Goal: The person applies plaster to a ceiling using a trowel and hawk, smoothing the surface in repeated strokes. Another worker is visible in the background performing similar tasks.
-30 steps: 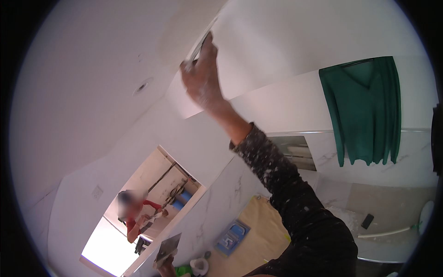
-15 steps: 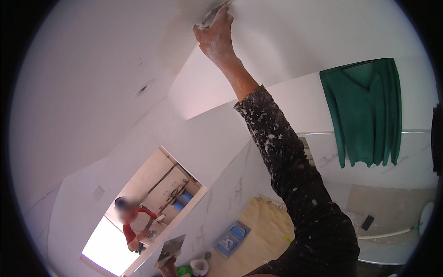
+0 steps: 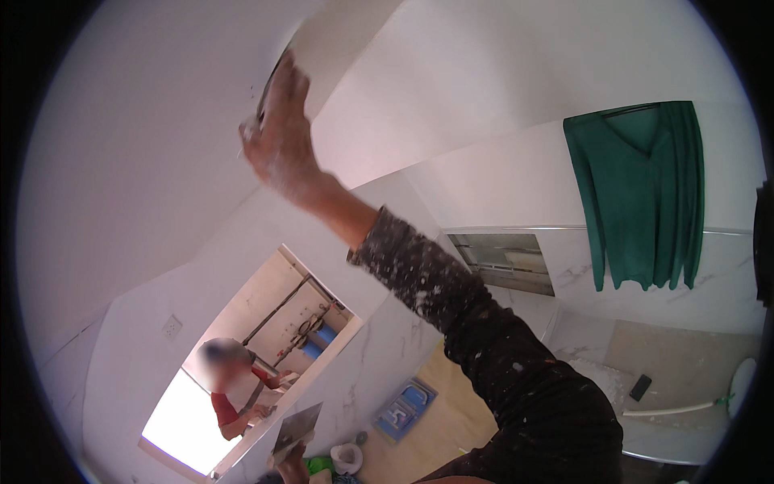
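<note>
My right hand [image 3: 282, 141], dusted with white, is raised at the upper middle. Its fingers are closed round a plastering trowel [image 3: 270, 85], seen nearly edge-on, with its thin dark blade against the white ceiling [image 3: 177, 105]. A greyish, damp-looking band [image 3: 334, 44] runs along the ceiling edge beside the blade. Low in the picture, my left hand [image 3: 293, 466] grips a flat, grey metal plastering blade [image 3: 298, 426], held up with its face toward me; the hand is partly cut off by the lower edge. White specks cover my dark right sleeve [image 3: 419, 282].
A person in red sleeves [image 3: 234, 423] works beyond a wall opening at left. A green sweater [image 3: 637, 185] hangs on the right wall. Below lie a tan sheet [image 3: 459, 387], a blue package [image 3: 405, 410] and a white bucket [image 3: 347, 457]. A recessed ceiling fitting shows only earlier.
My right hand has moved left and down in the picture with the trowel along the ceiling, uncovering a wall niche behind my arm. My left hand and its blade stay nearly in place.
</note>
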A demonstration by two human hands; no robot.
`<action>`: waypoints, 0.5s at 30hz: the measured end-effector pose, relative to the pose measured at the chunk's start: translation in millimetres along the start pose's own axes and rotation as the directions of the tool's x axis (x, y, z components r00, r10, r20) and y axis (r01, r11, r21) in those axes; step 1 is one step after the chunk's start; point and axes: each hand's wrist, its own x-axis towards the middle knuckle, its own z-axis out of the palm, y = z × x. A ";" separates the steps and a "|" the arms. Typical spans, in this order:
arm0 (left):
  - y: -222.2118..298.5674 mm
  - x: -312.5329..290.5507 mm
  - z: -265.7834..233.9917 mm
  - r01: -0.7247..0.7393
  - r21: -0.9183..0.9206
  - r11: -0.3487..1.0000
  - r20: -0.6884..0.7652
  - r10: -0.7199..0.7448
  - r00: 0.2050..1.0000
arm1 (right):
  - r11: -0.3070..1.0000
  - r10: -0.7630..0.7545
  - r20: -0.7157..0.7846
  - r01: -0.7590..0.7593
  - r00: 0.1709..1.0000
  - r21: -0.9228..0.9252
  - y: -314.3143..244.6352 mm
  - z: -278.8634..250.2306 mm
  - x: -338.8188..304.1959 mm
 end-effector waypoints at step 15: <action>-5.0 7.7 2.1 0.025 -0.026 0.999 0.037 -0.024 0.999 | 1.000 0.024 -0.131 -0.022 0.991 0.012 45.5 -79.1 36.9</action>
